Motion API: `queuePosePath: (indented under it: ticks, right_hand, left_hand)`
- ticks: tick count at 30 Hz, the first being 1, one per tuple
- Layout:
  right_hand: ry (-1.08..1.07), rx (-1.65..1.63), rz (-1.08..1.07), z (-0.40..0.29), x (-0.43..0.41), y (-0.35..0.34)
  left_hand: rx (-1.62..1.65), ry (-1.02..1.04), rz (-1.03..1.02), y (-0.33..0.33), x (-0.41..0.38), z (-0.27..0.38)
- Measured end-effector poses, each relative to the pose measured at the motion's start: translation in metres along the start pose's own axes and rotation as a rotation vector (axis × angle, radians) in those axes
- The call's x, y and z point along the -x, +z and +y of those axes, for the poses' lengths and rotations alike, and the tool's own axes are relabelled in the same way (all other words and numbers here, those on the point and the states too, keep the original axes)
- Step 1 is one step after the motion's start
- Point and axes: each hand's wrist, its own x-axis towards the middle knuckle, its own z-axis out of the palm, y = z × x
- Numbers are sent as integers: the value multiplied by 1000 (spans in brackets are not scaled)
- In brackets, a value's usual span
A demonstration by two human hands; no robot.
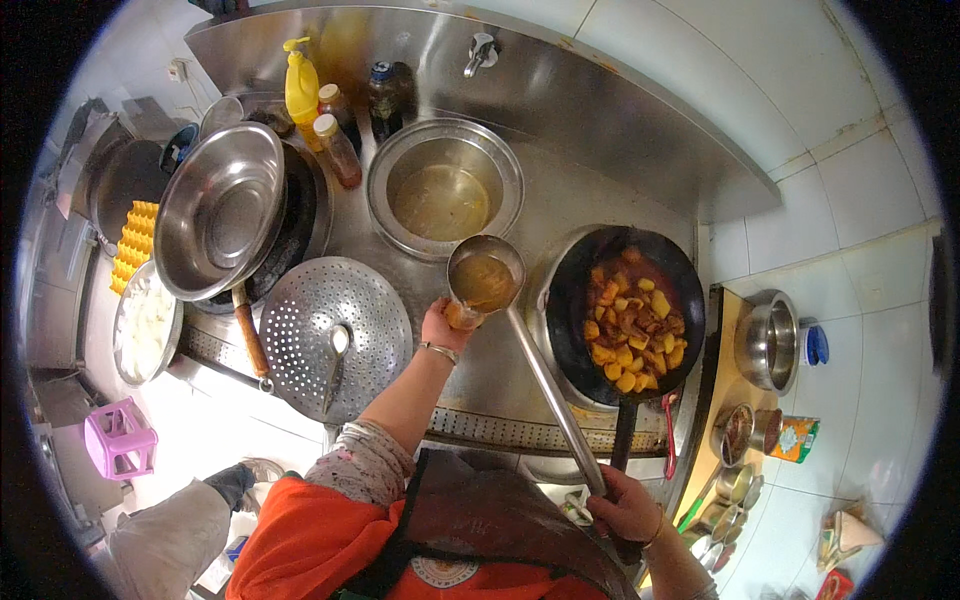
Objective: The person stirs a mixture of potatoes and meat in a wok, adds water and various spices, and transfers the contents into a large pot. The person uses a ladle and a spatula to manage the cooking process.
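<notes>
With my right hand I grip the end of a long steel ladle. Brownish liquid fills its bowl, which is over the steel counter between a lidless pot and a wok. My left hand holds a small cup-like container against the ladle bowl's near rim; its exact kind is partly hidden by my fingers. Just beyond the ladle, the metal pot contains cloudy liquid. To the right, the black wok holds potato chunks and pieces of meat in reddish sauce.
A perforated steel strainer with a spoon lies left of my forearm. Beyond it are a steel basin and several bottles. Bowls and a steel pot line the right-hand shelf. A person's leg and a pink stool are at lower left.
</notes>
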Motion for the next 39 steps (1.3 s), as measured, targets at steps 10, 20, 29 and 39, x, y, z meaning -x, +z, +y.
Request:
queuePosePath:
  ticks: [10, 20, 29, 39]
  right_hand:
    - [-92, 705, 255, -1, 15, 9]
    - [-239, 189, 131, -64, -135, 4]
    - [-166, 431, 263, -129, -251, 23]
    - [-53, -424, -240, -116, -157, 7]
  left_hand:
    - [-49, -237, -438, -53, -38, -5]
    - [-387, 48, -272, -26, -9, 11]
    - [-397, -60, -76, -10, 21, 31]
    - [-72, 135, -1, -10, -22, 37]
